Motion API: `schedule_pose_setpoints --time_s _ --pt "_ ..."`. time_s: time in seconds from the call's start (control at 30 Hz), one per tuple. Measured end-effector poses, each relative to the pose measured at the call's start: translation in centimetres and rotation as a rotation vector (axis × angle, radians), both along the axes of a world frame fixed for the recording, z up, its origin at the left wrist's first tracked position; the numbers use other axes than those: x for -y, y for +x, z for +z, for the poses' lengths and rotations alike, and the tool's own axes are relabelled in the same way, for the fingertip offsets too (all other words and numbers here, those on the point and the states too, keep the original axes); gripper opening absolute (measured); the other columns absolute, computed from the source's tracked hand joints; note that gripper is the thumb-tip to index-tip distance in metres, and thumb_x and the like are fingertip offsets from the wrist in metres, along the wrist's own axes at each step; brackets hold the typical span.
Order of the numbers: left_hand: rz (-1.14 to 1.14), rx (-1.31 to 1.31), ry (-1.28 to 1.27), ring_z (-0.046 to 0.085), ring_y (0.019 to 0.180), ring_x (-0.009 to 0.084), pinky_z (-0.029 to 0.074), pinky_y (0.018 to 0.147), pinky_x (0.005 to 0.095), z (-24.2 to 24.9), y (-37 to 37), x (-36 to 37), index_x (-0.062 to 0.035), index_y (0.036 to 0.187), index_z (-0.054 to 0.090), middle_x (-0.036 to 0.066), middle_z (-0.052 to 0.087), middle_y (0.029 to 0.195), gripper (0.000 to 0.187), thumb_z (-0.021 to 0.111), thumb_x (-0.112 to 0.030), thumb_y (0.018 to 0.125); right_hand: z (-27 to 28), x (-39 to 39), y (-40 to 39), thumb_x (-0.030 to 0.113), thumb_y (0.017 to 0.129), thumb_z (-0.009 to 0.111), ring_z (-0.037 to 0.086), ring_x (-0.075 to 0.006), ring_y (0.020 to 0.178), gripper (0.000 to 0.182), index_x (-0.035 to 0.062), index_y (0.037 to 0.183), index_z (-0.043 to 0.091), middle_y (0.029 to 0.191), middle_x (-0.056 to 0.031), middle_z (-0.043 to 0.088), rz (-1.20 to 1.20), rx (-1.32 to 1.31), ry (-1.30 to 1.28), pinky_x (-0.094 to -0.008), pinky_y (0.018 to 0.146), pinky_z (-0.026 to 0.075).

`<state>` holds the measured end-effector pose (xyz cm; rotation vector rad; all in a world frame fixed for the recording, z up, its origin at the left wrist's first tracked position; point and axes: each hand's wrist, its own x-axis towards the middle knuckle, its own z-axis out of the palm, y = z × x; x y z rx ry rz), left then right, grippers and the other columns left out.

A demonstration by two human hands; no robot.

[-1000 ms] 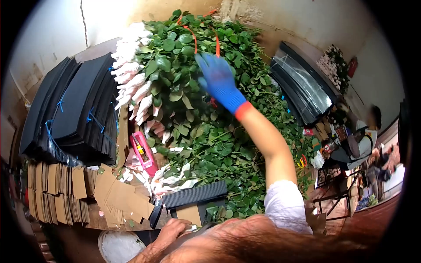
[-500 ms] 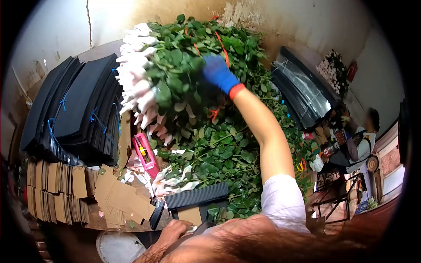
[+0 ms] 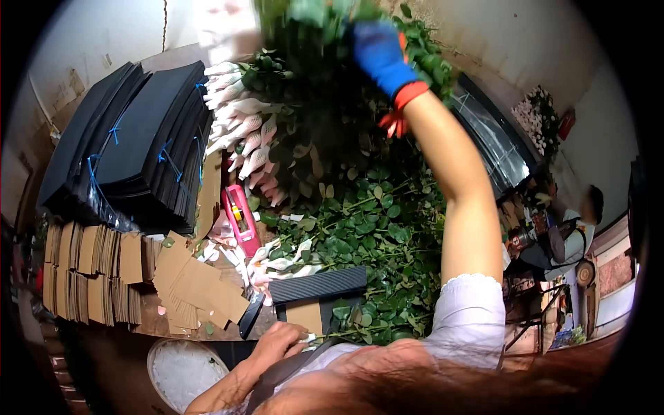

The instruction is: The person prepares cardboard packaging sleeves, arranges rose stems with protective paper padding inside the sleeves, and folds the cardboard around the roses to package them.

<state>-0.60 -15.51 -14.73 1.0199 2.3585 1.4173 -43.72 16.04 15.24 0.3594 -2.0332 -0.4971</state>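
My right hand [image 3: 382, 59], in a blue glove with a red cuff, is closed on a bunch of roses [image 3: 304, 31] raised at the top of the view, its leaves and pale heads smeared by motion. Below it lies a pile of roses [image 3: 252, 128], their heads in white net sleeves pointing left. My left hand [image 3: 280, 342] is bare and low at the table's near edge, fingers curled together. Beside its fingertips is a small whitish-green thing I cannot make out. A ridged black block [image 3: 318, 283] and a piece of cardboard [image 3: 304, 315] are just beyond it.
Black sheet stacks [image 3: 138, 145] tied with blue string stand left, above cardboard stacks [image 3: 93, 277]. A pink tape dispenser [image 3: 242, 225] lies mid-table. Leafy stems [image 3: 373, 228] cover the centre. A wrapped black stack [image 3: 491, 135] and another person [image 3: 574, 228] are right.
My right hand has moved up and away, lifting the bunch of roses off the pile. My left hand has stayed near the table edge. The whole view has shifted slightly.
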Motion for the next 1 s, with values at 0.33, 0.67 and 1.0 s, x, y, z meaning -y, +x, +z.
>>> schedule_pose_setpoints --time_s 0.33,0.67,1.0 --pt "0.016 -0.004 -0.037 0.064 0.101 0.0297 0.05 0.089 0.0374 0.6 0.2 -0.2 -0.0083 0.104 0.067 0.006 0.07 0.11 0.021 0.076 -0.013 0.086 -4.7 2.7 6.5 0.031 0.083 0.068 0.071 -0.0303 0.083 0.018 0.0141 0.08 0.073 0.087 -0.0108 0.072 -0.095 0.201 -0.194 -0.0457 0.067 0.053" --pt "0.017 -0.024 -0.072 0.063 0.101 0.0302 0.05 0.089 0.0389 0.9 0.2 -0.3 -0.007 0.101 0.066 0.007 0.07 0.11 0.018 0.075 -0.012 0.087 -23.5 -0.3 21.4 0.043 0.082 0.068 0.061 -0.0306 0.101 0.058 0.0109 0.129 0.057 0.11 -0.011 0.059 -0.21 0.927 -0.091 -0.0448 0.077 0.05" --pt "0.04 -0.01 -0.076 0.063 0.1 0.0301 0.05 0.087 0.0384 1.0 0.4 -0.4 -0.0063 0.101 0.066 0.008 0.071 0.111 0.019 0.076 -0.009 0.085 -16.4 -5.2 28.0 0.04 0.089 0.067 0.067 -0.0309 0.106 0.048 0.0148 0.129 0.059 0.118 -0.0125 0.068 -0.369 1.277 -0.144 -0.0461 0.09 0.053"
